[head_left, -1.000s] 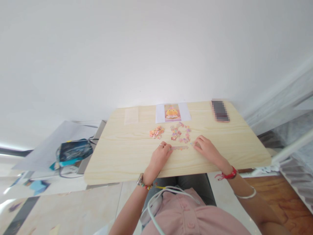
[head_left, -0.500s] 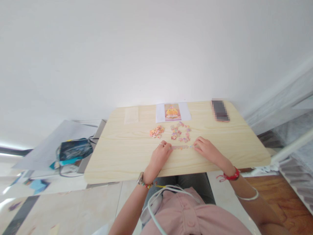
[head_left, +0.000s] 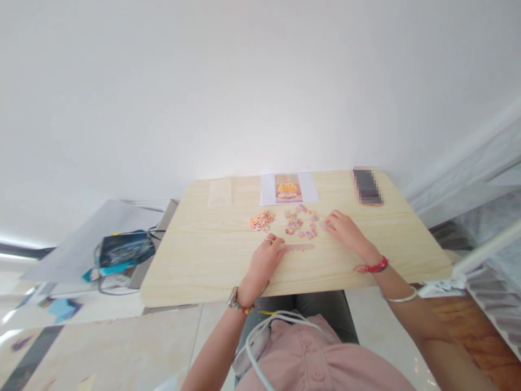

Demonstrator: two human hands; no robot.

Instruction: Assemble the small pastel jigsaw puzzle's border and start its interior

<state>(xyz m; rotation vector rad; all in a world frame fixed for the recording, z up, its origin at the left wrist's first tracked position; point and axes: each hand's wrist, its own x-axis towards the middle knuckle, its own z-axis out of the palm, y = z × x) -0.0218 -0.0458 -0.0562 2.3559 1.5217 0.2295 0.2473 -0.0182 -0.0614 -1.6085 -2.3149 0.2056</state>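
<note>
On a pale wooden table [head_left: 203, 260] lie small pastel jigsaw pieces: an orange pile [head_left: 261, 220] and a scattered pink-purple group [head_left: 302, 222]. A short joined row of pieces [head_left: 299, 247] lies nearer me. My left hand [head_left: 264, 259] rests on the table with curled fingers touching the row's left end. My right hand [head_left: 343, 229] reaches to the right edge of the scattered group, fingertips pinched at a piece too small to make out. A reference picture [head_left: 287, 188] of an orange figure lies at the far edge.
A phone [head_left: 367, 186] lies at the table's far right. A pale slip of paper [head_left: 220, 193] lies far left. Left of the table, a dark bag [head_left: 122, 251] sits on a lower surface with papers. A white wall stands behind the table.
My right hand has left the right end of the joined row and moved up and away to the right side of the scattered pieces. My left hand has stayed put.
</note>
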